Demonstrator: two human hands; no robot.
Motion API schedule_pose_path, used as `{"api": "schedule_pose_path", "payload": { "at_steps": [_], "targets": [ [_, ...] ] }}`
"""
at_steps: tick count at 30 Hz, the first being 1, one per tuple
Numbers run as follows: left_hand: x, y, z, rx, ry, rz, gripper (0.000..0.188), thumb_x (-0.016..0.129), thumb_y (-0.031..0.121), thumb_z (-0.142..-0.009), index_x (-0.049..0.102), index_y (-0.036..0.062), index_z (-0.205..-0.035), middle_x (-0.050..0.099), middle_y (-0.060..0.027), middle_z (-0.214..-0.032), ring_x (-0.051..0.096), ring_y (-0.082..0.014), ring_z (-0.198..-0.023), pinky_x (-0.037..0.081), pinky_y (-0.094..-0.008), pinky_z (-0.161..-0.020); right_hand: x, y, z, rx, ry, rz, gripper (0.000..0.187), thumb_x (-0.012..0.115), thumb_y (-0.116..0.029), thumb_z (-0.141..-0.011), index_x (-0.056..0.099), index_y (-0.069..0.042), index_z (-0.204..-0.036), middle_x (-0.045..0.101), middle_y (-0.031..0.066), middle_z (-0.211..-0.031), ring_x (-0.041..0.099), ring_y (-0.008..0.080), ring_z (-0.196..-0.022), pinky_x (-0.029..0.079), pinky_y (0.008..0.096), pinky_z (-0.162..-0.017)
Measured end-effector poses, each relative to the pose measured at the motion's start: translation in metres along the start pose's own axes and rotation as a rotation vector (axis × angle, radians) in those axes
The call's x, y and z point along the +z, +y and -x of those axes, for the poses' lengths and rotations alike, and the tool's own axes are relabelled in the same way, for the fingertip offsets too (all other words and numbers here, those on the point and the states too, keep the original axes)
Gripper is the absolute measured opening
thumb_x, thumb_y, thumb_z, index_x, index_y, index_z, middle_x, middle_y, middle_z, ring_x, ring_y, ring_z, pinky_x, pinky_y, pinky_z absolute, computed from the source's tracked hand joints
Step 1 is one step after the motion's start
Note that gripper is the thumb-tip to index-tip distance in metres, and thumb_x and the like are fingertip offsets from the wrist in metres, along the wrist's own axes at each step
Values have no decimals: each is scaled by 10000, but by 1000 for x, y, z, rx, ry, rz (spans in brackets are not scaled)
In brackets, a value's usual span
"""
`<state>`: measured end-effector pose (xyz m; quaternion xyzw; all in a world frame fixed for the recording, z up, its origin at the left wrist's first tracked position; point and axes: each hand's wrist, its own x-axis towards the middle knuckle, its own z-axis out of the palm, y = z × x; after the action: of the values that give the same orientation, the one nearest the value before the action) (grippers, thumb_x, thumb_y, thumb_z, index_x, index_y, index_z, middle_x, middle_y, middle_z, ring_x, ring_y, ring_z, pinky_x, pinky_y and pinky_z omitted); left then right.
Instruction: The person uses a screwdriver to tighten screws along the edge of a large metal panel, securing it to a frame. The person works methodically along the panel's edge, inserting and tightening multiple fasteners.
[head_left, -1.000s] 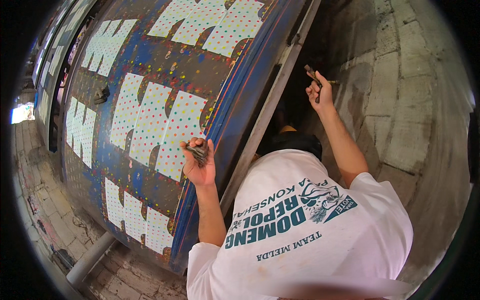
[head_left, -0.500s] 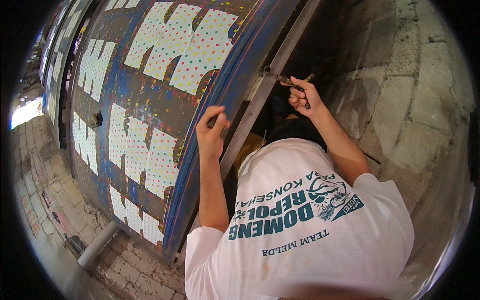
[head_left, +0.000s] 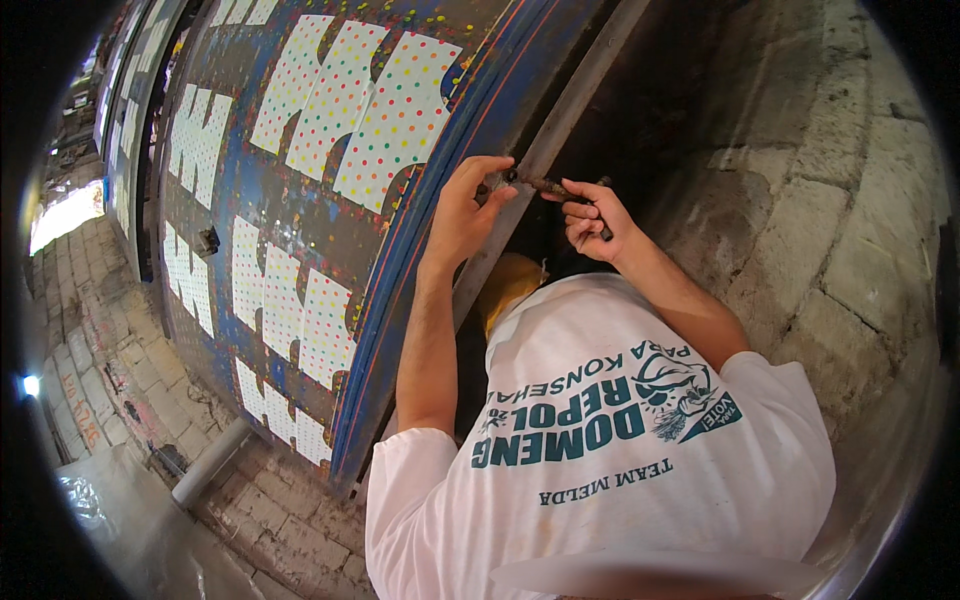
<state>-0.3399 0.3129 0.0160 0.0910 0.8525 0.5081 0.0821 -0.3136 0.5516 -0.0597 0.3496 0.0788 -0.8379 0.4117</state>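
My right hand [head_left: 598,222] is closed round a dark, worn metal tool [head_left: 552,187] with crosswise arms; its exact kind is unclear. The tool's tip points left, at the long metal rail [head_left: 530,165] along the printing table's edge. On the rail's other side, my left hand [head_left: 470,210] is bent with thumb and fingers around a small dark metal piece [head_left: 493,183] beside the rail. The fingers partly hide that piece. The two hands are close together, with the rail between them.
The long, paint-spattered table [head_left: 222,250] carries white cut fabric pieces [head_left: 395,120] with coloured dots. Blue strips run along its edge. A small dark block [head_left: 209,240] sits on it. Stone-block floor [head_left: 850,250] lies to the right; a grey pipe [head_left: 212,462] is at lower left.
My left hand has moved up and right to the rail, its fingers now at the metal piece there. My right hand has shifted slightly down and left, still gripping the tool.
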Motion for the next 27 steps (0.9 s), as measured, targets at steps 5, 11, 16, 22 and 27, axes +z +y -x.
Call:
{"api": "schedule_pose_path", "payload": {
  "at_steps": [5, 11, 16, 22, 27],
  "targets": [
    [8, -18, -5, 37, 8, -22, 277, 828, 53, -879, 729, 69, -1137, 710, -57, -1145, 638, -191, -979, 517, -336, -829, -4, 15, -1, -147, 162, 227, 365, 627, -338, -1067, 671, 3, -1191, 372, -73, -492, 341, 49, -402, 323, 167, -403],
    [8, -17, -8, 8, -10, 25, 280, 825, 62, -883, 723, 62, -1144, 705, -63, -1091, 610, -209, -915, 517, -336, -814, -20, -17, -28, -1506, -368, 1508, 335, 788, -149, -936, 731, -18, -1239, 604, 1, -624, 548, 96, -504, 448, 252, -481],
    [7, -19, -13, 1, -92, -49, 286, 785, 73, -928, 712, 56, -1204, 691, -90, -1138, 655, -215, -998, 528, -341, -872, -18, -69, -18, -1768, -552, 2381, 424, 787, -187, -932, 715, -88, -1338, 554, -32, -648, 558, 123, -572, 482, 295, -573],
    [5, -27, -13, 126, -131, -60, 329, 759, 240, -977, 701, 38, -1230, 661, -90, -1151, 664, -215, -995, 548, -332, -867, -10, -61, -5, -1787, -557, 2409, 424, 764, -188, -925, 725, -115, -1341, 492, -41, -638, 510, 113, -567, 457, 297, -556],
    [-11, -14, -15, 215, 68, 602, 511, 706, 550, -968, 686, 75, -1154, 629, -41, -1098, 563, -83, -731, 475, -245, -641, -26, -52, 15, -1769, -323, 2252, 382, 796, -166, -934, 747, -103, -1308, 533, -16, -614, 482, 137, -515, 437, 300, -528]
  ]
}}
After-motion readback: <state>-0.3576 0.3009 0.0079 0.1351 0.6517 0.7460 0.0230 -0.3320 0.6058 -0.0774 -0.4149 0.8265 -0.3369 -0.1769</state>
